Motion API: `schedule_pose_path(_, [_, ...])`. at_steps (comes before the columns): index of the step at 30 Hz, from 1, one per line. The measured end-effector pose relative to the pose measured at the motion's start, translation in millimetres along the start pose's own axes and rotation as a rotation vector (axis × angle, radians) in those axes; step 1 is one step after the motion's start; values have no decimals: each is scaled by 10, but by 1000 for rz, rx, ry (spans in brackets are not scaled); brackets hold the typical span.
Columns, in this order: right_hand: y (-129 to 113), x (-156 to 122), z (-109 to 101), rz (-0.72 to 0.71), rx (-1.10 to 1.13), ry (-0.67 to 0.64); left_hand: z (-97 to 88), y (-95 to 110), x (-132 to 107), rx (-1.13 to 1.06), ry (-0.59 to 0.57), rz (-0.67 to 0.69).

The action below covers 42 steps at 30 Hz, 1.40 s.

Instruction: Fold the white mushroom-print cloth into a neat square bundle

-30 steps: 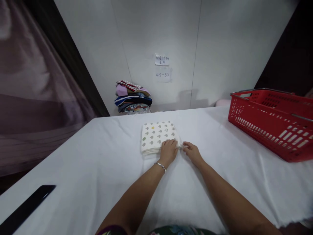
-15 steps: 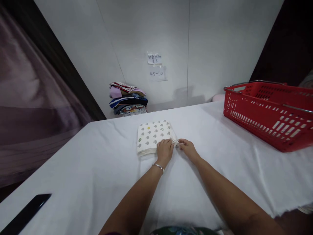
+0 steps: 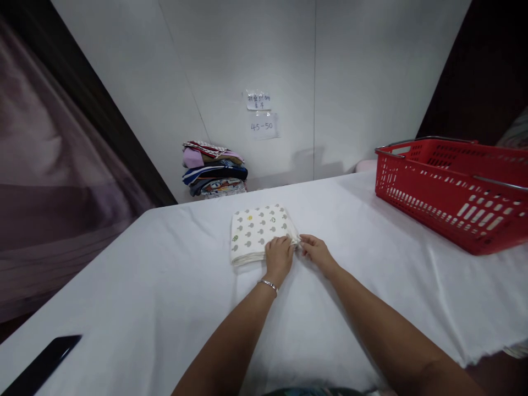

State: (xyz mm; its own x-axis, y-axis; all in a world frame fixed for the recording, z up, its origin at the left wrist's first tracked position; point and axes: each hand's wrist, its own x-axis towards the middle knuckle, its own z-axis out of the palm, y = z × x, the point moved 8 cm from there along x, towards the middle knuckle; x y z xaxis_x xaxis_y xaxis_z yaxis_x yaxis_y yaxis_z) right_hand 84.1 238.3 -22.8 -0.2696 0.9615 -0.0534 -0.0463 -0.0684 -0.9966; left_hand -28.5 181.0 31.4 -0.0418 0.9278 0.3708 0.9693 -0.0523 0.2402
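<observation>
A white cloth (image 3: pixel 258 228) printed with grey tree shapes lies folded into a thick, layered square on the table. My left hand (image 3: pixel 279 257), with a bracelet at the wrist, is at its near right corner, fingers curled over the top layers. Just to the right, my right hand (image 3: pixel 315 250) pinches a bit of the cloth's right edge between thumb and fingers. That edge looks bunched between the two hands. The undersides of both hands are hidden.
White fabric covers the table (image 3: pixel 173 286). A red plastic basket (image 3: pixel 445 192) with metal handles stands on the right. Folded textiles (image 3: pixel 214 170) are piled by the wall, below two paper signs (image 3: pixel 263 126). A dark flat object (image 3: pixel 45 363) lies at the near left.
The camera view has shifted slightly. Both hands stay at the cloth's near right corner, and the pinched edge is a little differently bunched. The folded cloth keeps its place.
</observation>
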Motion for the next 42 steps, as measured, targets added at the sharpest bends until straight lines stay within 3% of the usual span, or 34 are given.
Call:
schedule_pose_path(11, [-7,-41,20,53,166,-23,84,33,-3,139,-24,19])
schedule_pose_path(20, [5,-8,-18,-39,-143,51,20,62,31,77,-67,78])
schedule_pose_path(24, [-34,14,-101,-104,-190,128,-206,-241,120,-32,-34,0])
schedule_pose_path(28, [-33,37,-160,-117,-149,146,-465,-835,121,84,44,-216])
schedule_pose_path(31, [-36,73,-176,-88,-144,135,-433,-1160,12,169,-42,-348])
schedule_pose_path(34, [-128,172,-164,-101,-259,142,-341,-1213,-86,204,-95,-361])
schedule_pose_path(42, [-340,563,124,-90,-559,128,-306,-1128,-123,275,-44,-313])
